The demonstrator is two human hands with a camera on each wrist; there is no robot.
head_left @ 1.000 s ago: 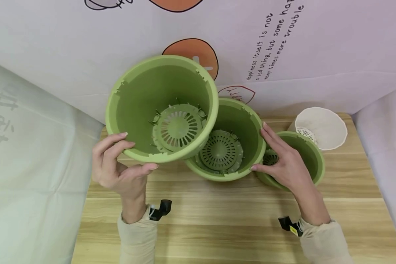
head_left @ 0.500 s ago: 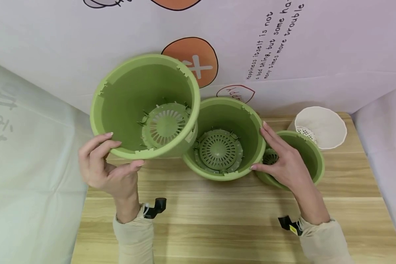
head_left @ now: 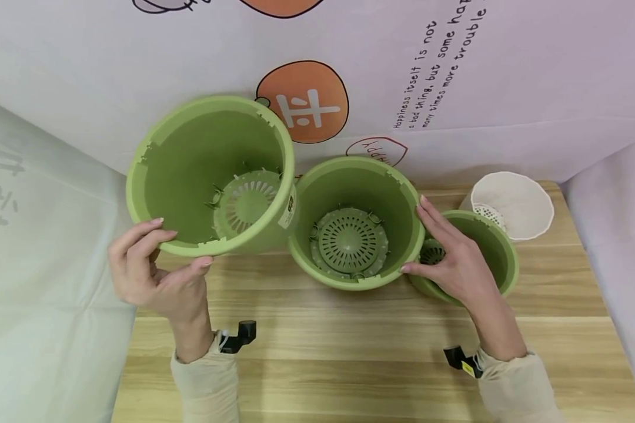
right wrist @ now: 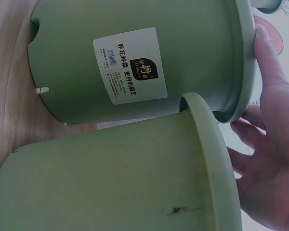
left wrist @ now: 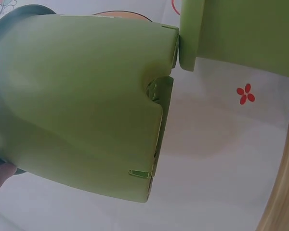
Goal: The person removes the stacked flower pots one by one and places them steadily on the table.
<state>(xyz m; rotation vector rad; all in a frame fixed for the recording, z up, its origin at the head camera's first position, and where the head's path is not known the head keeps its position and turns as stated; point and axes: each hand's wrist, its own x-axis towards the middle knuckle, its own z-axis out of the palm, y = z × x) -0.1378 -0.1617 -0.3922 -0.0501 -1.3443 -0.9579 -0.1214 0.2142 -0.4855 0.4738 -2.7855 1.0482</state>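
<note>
By its near rim my left hand [head_left: 156, 282] grips a large green flower pot [head_left: 190, 170], thumb outside and fingers curled over the edge. This pot is tilted with its mouth toward me, held up at the left; the left wrist view has its slotted underside edge in sight. My right hand [head_left: 457, 258] rests its thumb and fingertips, nearly straight, on the right rim of a middle green pot [head_left: 344, 182], which stands upright. Beneath that hand, partly hidden, is a smaller green pot [head_left: 494, 252]. In the right wrist view the middle pot bears a white label [right wrist: 130, 67].
A white pot [head_left: 524, 205] with a perforated base stands at the back right corner of the wooden table [head_left: 349, 352]. Printed white cloth [head_left: 444, 70] rises behind the pots, and more cloth [head_left: 47, 235] hangs along the left side.
My left hand has moved left with the large pot, away from the middle pot, uncovering its left side and a label on the large pot. My right hand has stayed in place.
</note>
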